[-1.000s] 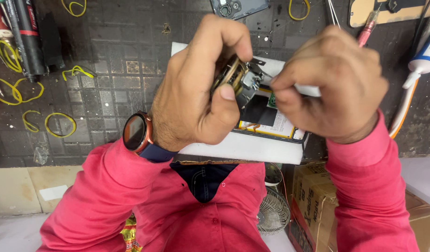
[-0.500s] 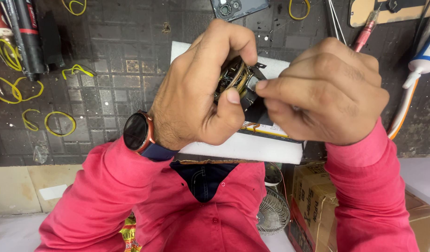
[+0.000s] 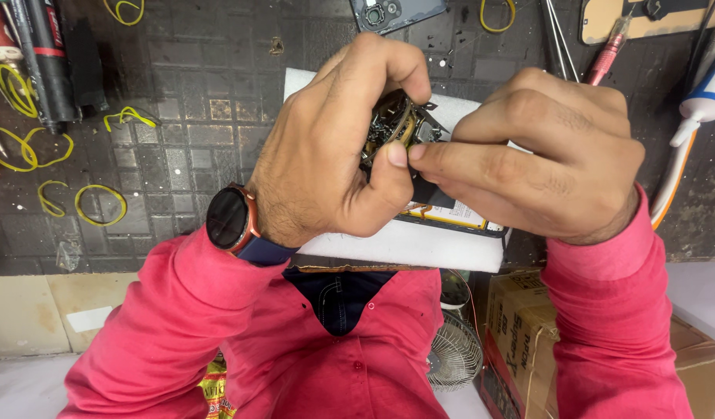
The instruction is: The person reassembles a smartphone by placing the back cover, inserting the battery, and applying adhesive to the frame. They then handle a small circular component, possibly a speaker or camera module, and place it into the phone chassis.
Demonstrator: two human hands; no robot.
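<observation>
The dark gridded work mat (image 3: 179,155) covers the bench; yellow rubber bands (image 3: 100,203) lie scattered at 9 o'clock on it, and a white glue tube (image 3: 702,101) rests at 3 o'clock. At the mat's centre sits a white foam block (image 3: 404,244), and on it an opened phone (image 3: 450,213), largely hidden beneath my hands.

My left hand (image 3: 334,155), with a dark round wristwatch (image 3: 229,219) on its wrist, is closed in a pinch: thumb and curled forefinger clamp a small tangled assembly of metal parts and wire (image 3: 392,128), raised just above the phone at the 12 o'clock side of the block.

My right hand (image 3: 543,167) is pressed together, its thumb and forefinger meeting the left thumb tip at the assembly's 5 o'clock edge. Whether it pinches a tool or a part I cannot tell; the fingers cover the contact.

For this grip, my judgement:
- Keep the left pinch steady and firm enough only to stop rotation.
- Apply force with the right fingertips in small increments.
- Keep the assembly directly above the block, so a dropped part lands on foam.
</observation>
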